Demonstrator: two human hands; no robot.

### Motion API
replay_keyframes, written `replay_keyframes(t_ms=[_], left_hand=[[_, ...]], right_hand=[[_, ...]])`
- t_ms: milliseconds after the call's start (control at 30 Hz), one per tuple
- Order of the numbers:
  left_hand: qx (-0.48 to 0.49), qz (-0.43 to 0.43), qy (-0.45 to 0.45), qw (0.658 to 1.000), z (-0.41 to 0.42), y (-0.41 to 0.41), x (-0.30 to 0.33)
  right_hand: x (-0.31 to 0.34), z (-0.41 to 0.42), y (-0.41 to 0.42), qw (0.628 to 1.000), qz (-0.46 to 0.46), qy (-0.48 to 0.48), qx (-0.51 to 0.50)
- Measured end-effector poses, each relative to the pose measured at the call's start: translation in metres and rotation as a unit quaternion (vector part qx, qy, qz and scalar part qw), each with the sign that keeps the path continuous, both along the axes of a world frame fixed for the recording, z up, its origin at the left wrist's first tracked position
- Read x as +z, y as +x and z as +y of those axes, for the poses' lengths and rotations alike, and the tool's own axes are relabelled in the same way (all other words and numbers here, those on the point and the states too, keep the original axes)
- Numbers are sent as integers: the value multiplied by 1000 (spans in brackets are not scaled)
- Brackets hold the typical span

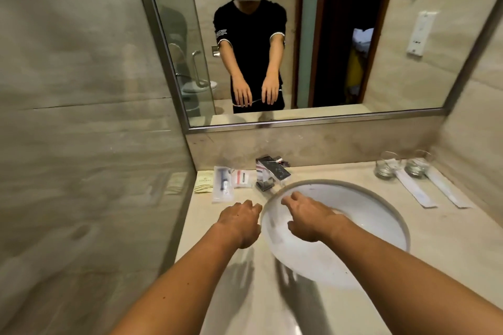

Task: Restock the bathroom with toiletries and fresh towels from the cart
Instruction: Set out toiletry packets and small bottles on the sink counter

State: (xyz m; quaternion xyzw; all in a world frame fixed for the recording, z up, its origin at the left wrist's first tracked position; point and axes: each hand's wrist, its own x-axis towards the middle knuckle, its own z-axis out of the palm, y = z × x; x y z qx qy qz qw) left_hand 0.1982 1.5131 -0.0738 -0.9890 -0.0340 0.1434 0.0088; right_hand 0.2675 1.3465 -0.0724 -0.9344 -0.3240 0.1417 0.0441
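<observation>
Nearest us, our left hand (pixel 241 221) hovers over the counter (pixel 223 275), fingers loosely curled, holding nothing. Our right hand (pixel 309 219) hangs over the sink (pixel 381 215), fingers relaxed and apart, empty. At eleven o'clock lie toiletry packets (pixel 223 183); the tap (pixel 270 173) at twelve; glasses (pixel 400 167) at two.

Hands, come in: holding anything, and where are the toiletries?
Left hand and right hand both empty, fingers relaxed, over the sink edge. Toiletry packets lie left of the tap. Nothing in the way.
</observation>
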Motion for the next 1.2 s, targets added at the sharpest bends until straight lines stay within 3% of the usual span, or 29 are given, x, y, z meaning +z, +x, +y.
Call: replay_keyframes(t_ms=[267,633,1200], left_hand=[[-84,-18,-15,996,-69,-44,8],[-241,-73,-28,967,-220,-18,27],[-462,-95,-57,880,-540,-3,72]], right_hand=[[13,-87,-77,998,-6,-2,-70],[42,-236,-107,975,-21,-8,-220],[76,-534,-154,903,-49,21,-426]])
